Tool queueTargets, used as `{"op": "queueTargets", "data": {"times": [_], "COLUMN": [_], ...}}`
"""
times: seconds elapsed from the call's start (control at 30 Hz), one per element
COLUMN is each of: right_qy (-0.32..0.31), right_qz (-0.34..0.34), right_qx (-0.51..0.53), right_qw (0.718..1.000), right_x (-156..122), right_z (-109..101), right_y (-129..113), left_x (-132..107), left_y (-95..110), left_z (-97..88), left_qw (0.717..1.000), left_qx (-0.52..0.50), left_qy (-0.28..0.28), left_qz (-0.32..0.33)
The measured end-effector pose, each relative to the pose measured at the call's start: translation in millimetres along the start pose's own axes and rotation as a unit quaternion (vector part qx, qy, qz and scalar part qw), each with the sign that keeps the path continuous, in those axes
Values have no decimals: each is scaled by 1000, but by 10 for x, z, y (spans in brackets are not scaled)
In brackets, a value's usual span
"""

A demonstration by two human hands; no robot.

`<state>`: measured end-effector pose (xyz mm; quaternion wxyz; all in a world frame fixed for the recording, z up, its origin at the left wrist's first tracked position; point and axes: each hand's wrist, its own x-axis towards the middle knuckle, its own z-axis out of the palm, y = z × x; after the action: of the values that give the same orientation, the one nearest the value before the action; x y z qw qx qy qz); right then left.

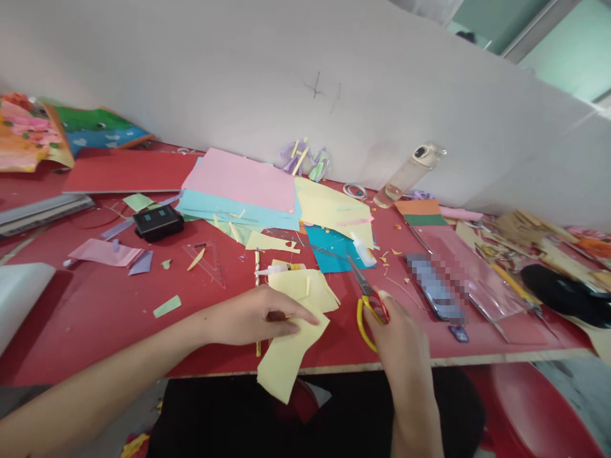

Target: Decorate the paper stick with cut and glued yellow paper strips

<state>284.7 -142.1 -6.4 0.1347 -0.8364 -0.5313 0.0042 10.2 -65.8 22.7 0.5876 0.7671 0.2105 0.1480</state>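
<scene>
My left hand [267,315] pinches a piece of yellow paper [285,362] between thumb and fingers; its lower end hangs past the table's front edge. My right hand [403,331] grips a pair of scissors [365,289] by the red and yellow handles, the blades pointing up and away from me. The scissors are apart from the paper in my left hand. Just beyond that hand lies more yellow paper [315,284], with a small glue bottle [286,266] behind it. A patterned pencil [257,267] runs partly under my left hand.
Pink paper [248,178], light blue paper [214,207] and a red sheet [128,170] lie towards the wall. A black box [157,222] and a clear set square [207,261] are on the left. On the right are a phone [434,289] and a clear bottle [405,177].
</scene>
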Motion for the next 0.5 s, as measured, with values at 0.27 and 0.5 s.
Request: {"op": "queueTargets", "data": {"times": [0.27, 0.5], "right_qy": [35, -143], "right_qz": [-69, 0], "right_qx": [261, 519], "right_qw": [962, 843], "right_x": [-265, -508], "right_z": [-158, -98], "right_y": [-468, -1003], "left_x": [28, 16], "left_y": [-3, -9], "left_z": [2, -45], "left_qw": [999, 994], "left_qx": [3, -41], "left_qy": [33, 77], "left_qz": [-6, 62]}}
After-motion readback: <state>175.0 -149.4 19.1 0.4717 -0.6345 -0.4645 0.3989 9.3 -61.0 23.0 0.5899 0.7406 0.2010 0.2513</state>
